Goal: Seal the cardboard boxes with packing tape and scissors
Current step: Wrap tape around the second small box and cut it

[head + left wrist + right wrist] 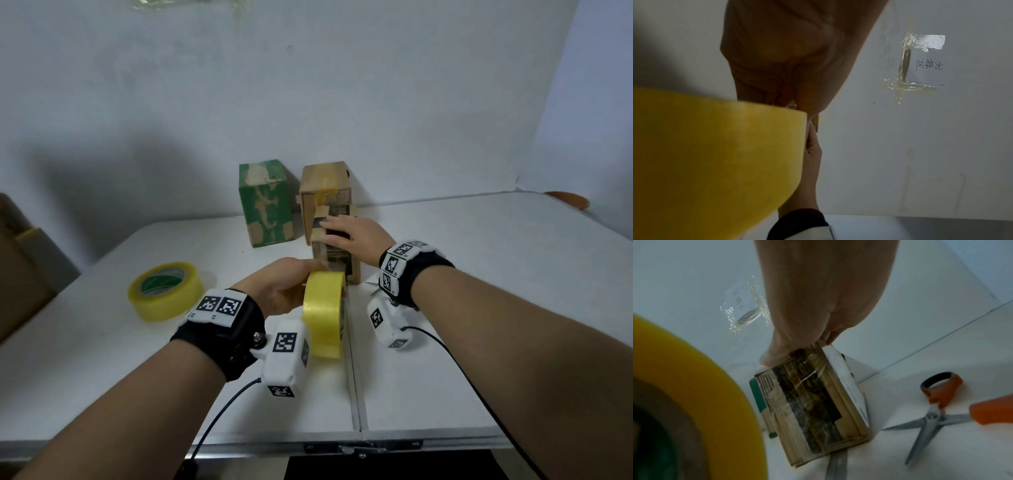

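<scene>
My left hand [291, 287] grips a yellow tape roll [324, 315] upright just in front of the printed cardboard box [337, 253], while my right hand [352, 236] lies over the box's top, fingers spread and pressing down.

Only the right wrist view shows the orange-handled scissors [935, 410] lying with blades apart on the white counter [479, 308], just beside the box, and a glossy strip of tape [807, 382] running down the box's printed face. The wrist views also catch a taped paper note [925, 63] on the pale wall [308, 85].

From the head view, a green box [267, 202] and a taller brown box [325, 185] stand against the wall, and a second tape roll [166, 291] lies flat on the counter well to the left. All three boxes are closed; their contents cannot be seen.
</scene>
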